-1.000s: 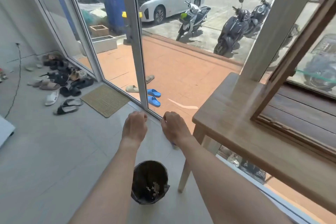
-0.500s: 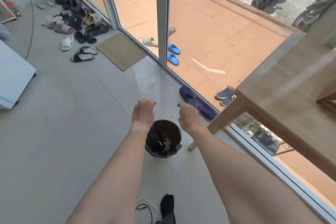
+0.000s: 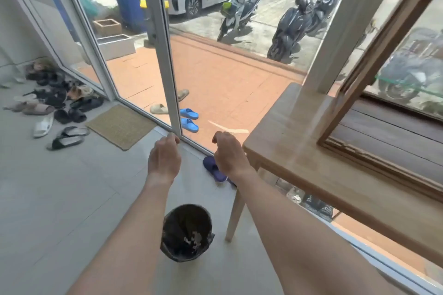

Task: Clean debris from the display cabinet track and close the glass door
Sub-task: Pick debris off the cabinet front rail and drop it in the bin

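While both hands hover, right hand [image 3: 229, 155] (loosely curled), bin [image 3: 187, 232] below, cabinet [image 3: 374, 112] rightward

Both forearms are bare, apparently sleeveless, with no rings or watch visible.

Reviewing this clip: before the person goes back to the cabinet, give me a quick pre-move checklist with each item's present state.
1. Left hand free of debris: cannot tell, fingers curled.
2. Right hand free: cannot tell, loosely closed.
3. Bin upright on the floor, light scraps inside: ok.
4. Cabinet track cleaned: cannot tell, blurred.
5. Wooden cabinet frame tilted over the wooden table; door closed: not ok.
6. Floor by the table leg: dark blue slippers lie there, not ok.
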{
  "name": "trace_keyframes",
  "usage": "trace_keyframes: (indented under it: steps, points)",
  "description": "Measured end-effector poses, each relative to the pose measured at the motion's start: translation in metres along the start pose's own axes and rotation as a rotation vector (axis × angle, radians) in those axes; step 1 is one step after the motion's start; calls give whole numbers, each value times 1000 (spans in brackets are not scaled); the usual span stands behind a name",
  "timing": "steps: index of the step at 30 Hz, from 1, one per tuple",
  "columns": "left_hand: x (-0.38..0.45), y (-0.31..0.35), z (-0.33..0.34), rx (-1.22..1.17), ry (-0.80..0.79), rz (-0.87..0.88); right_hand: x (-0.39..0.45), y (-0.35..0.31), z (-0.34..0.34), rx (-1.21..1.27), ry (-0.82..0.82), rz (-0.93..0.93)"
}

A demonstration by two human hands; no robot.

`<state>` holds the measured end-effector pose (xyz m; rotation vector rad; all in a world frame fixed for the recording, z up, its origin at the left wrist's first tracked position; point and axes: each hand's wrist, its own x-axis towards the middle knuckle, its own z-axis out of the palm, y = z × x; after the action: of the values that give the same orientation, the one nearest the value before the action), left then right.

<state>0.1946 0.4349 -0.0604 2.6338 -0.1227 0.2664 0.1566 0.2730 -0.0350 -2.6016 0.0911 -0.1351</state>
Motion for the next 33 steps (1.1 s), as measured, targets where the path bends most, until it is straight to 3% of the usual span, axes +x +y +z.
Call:
trace_keyframes:
  steps: [5,11,18,26,33]
  points:
    - [12,88,5,-120,58,149,-22,43,-79,-9,168,83]
    - [7,196,29,-203,-48,362,-71,120,-156,13,359,311]
    - [-34,295,61,-214,-166,625,-131,191,-202,-46,439,583]
    - [-57,342,89,-255,-291,757,-174,243,-229,-71,536,765]
    - [-54,347,108,-151,-383,760,-156,250,-220,-36,500,703]
